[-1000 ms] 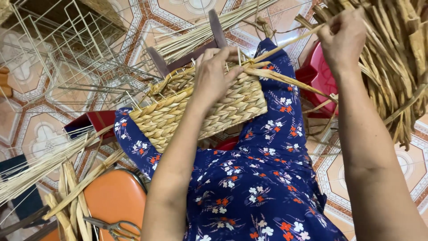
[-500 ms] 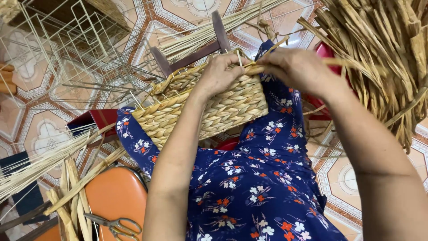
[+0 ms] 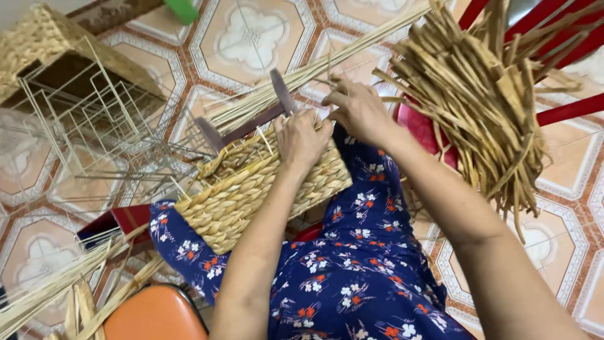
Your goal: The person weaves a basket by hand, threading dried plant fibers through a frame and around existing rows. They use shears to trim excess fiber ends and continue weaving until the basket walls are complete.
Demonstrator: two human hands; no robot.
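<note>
While the half-woven basket (image 3: 251, 192) lies tilted across the person's lap on the blue flowered cloth (image 3: 352, 271), the left hand (image 3: 302, 140) presses down with curled fingers on its far rim, and the right hand (image 3: 360, 110), just beside it, pinches a thin straw strand (image 3: 327, 75) at the far right corner. The step in hand looks like weaving a strand into the rim. The next move likely calls for a firm hold on the rim and a steady pull, with fresh strands near in the bundle (image 3: 478, 107) on the right.
</note>
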